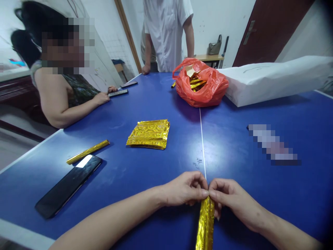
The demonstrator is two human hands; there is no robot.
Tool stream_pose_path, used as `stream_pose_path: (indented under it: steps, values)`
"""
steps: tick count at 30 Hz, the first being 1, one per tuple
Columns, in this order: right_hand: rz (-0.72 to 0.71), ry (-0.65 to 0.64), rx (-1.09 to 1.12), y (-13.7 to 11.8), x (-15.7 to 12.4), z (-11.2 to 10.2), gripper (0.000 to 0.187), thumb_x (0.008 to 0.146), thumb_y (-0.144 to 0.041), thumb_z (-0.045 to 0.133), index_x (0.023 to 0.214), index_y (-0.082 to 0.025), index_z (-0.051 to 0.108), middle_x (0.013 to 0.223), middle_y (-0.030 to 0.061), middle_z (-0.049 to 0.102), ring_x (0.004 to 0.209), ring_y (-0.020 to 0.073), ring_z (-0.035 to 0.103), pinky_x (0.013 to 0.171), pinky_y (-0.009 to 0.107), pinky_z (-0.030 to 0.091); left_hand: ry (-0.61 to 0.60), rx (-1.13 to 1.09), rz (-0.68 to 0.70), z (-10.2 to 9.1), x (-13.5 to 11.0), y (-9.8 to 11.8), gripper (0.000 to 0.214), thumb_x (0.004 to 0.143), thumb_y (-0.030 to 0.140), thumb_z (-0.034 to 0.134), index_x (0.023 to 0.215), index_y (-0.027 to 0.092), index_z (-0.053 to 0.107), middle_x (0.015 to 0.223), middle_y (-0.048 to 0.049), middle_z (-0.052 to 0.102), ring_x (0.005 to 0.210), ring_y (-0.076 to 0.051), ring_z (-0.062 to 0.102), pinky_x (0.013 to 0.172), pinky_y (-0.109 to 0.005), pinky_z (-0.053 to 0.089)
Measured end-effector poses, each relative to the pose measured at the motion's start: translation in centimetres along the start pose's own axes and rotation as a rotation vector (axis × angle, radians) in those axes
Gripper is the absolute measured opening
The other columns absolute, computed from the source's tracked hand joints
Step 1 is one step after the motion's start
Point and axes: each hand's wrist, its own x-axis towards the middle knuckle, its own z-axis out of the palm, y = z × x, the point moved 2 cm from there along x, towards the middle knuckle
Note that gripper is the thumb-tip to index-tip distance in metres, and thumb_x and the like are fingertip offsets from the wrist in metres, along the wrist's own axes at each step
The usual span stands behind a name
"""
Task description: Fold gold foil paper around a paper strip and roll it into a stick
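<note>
A folded strip of gold foil paper [205,224] runs from the bottom edge of the head view up to my fingertips. My left hand [188,189] pinches its far end from the left. From the right, my right hand [227,194] pinches the same end, and the two thumbs meet there. The strip's near end is cut off by the frame. Beyond my hands lies a flat stack of gold foil packets [148,133]. To the left rests a thin rolled gold foil tube [88,151].
On the blue table [125,177], a black phone [69,185] lies at left. A red plastic bag [201,85] with gold foil pieces stands at the back beside a large white package [275,78]. One person [54,86] sits at left; another [166,34] stands behind the table.
</note>
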Motion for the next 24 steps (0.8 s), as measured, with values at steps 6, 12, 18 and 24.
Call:
stream_pose_path:
  steps: [6,12,18,24]
  values:
    - [-0.022,0.135,0.170,0.0,0.3,-0.3,0.032,0.071,-0.045,0.065,0.066,-0.016,0.055,0.057,-0.0016,0.058,0.051,0.0103,0.055,0.052,0.025,0.046,0.096,-0.039,0.048,-0.3,0.1,0.1,0.043,0.070,0.045,0.065,0.094,0.013,0.051,0.063,0.0023,0.051,0.045,-0.006,0.045,0.042,-0.018,0.035]
    - [-0.077,0.304,0.403,-0.1,0.2,-1.2,0.020,0.071,-0.034,0.068,0.071,-0.016,0.061,0.070,0.0017,0.064,0.066,0.0126,0.060,0.066,0.027,0.049,0.263,-0.248,0.098,-1.3,0.3,0.2,0.047,0.070,0.048,0.065,0.098,0.011,0.056,0.081,-0.0054,0.059,0.056,-0.008,0.053,0.051,-0.020,0.040]
    - [-0.157,0.428,0.549,-0.2,0.1,-2.2,0.014,0.069,-0.026,0.071,0.077,-0.018,0.064,0.086,0.0018,0.067,0.085,0.0150,0.061,0.084,0.028,0.047,0.497,-0.496,0.215,-2.0,-0.2,0.8,0.046,0.077,0.058,0.049,0.091,0.014,0.047,0.089,-0.0116,0.062,0.073,-0.022,0.062,0.060,-0.031,0.048]
    - [-0.219,0.494,0.568,0.0,0.2,-2.4,0.017,0.066,-0.026,0.073,0.076,-0.019,0.061,0.094,0.0031,0.066,0.102,0.0211,0.057,0.091,0.035,0.043,0.618,-0.476,0.344,-2.5,-0.2,1.5,0.041,0.074,0.048,0.061,0.092,0.018,0.039,0.105,-0.0125,0.056,0.083,-0.026,0.064,0.065,-0.032,0.049]
